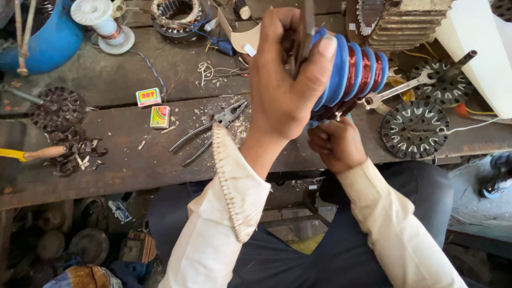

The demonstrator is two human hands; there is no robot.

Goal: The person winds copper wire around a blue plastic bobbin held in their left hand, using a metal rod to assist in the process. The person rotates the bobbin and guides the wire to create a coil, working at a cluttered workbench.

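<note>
My left hand (285, 80) is raised over the workbench and grips a blue ribbed winding former (354, 72) wound with copper wire, thumb pressed on its near blue rim. A thin dark metal strip (308, 26) stands between my fingers at the former's end. My right hand (336, 144) is below it, fingers curled under the former's lower edge, where wire ends hang. Both cream sleeves reach up from my lap.
Pliers (213, 125) lie on the dark wooden bench (133, 165), with two small boxes (154, 106) to their left. A white spool (104, 24), stator cores (176, 16), slotted metal discs (413, 128), a spanner (397, 90), and a blue container (50, 42) surround them.
</note>
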